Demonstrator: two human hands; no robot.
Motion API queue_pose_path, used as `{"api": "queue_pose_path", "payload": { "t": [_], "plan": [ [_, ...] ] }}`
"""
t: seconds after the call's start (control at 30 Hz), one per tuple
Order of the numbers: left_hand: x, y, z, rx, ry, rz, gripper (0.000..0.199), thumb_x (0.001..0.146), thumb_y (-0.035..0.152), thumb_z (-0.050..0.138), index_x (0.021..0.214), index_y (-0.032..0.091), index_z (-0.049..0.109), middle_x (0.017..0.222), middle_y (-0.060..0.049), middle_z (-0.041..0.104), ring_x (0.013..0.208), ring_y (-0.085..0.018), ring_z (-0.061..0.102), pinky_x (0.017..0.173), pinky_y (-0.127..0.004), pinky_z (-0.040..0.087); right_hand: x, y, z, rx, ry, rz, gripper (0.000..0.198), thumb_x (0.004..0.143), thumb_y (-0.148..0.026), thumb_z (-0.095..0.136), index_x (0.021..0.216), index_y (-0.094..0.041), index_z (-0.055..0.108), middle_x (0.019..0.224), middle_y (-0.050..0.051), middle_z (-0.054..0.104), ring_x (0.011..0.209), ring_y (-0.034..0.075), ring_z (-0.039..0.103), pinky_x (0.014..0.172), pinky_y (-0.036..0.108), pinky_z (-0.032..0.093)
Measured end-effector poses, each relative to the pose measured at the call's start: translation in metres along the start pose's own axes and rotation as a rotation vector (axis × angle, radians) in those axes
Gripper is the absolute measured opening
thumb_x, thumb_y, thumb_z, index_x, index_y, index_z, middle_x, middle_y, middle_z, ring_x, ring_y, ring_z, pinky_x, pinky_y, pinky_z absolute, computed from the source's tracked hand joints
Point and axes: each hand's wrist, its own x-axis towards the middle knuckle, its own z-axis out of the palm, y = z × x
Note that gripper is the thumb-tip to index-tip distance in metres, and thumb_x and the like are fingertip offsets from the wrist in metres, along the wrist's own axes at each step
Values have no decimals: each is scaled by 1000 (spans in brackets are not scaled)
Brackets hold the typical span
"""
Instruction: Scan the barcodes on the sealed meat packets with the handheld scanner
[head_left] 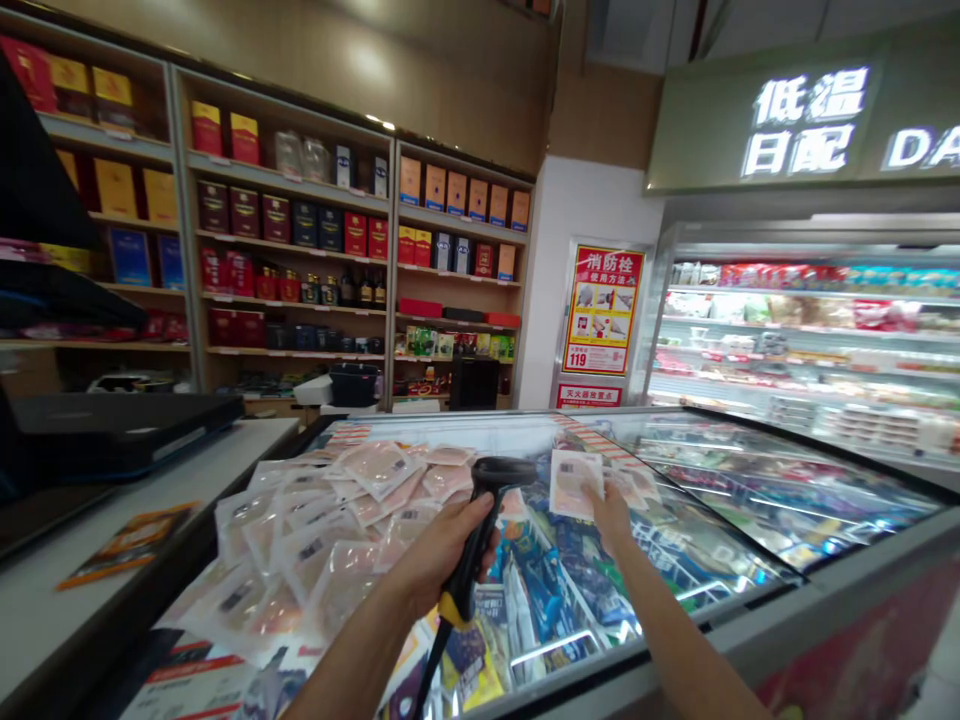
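My left hand (450,545) is wrapped round the handle of a black and yellow barcode scanner (504,470), its head pointing right and its cord running down. In my right hand (611,510), a flat, clear-and-white plastic packet (571,482) is pinched by its right edge, with a small printed label facing me. The packet is a little to the right of the scanner's head, apart from it. Left of the scanner, a heap of similar packets (322,540) lies spread over the glass top of a chest freezer (525,430). A few more lie behind my right hand.
Bagged frozen goods (555,590) show through the freezer glass. On the left, a counter (262,440) holds an orange packet (131,540) and a dark machine (120,430). Shelves of boxes (300,220) stand behind; a lit chilled cabinet (810,340) is at right.
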Motion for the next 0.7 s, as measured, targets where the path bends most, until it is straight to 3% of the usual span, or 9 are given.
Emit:
{"api": "queue_pose_path", "payload": {
  "t": [0.17, 0.4, 0.7],
  "plan": [
    [-9, 3, -1, 15, -52, -3, 31, 66, 48, 47, 72, 17, 42, 56, 3, 48, 42, -6, 43, 38, -18, 32, -12, -10, 20, 56, -61, 23, 36, 59, -38, 47, 84, -13, 52, 74, 5, 61, 67, 18, 55, 58, 26, 40],
    [-13, 2, -4, 33, -36, -18, 32, 65, 48, 48, 74, 17, 44, 57, 3, 49, 42, -5, 43, 38, -18, 32, -23, -16, 28, 132, -88, 25, 34, 60, -36, 47, 84, -14, 52, 79, 7, 61, 70, 18, 55, 58, 26, 41],
    [-11, -2, -12, 37, -38, -9, 33, 64, 49, 48, 74, 17, 44, 55, 4, 47, 42, -5, 43, 38, -18, 32, -25, -18, 33, 31, -61, 61, 35, 56, -41, 50, 76, -13, 54, 70, 8, 62, 61, 20, 55, 50, 26, 39]
  ]
}}
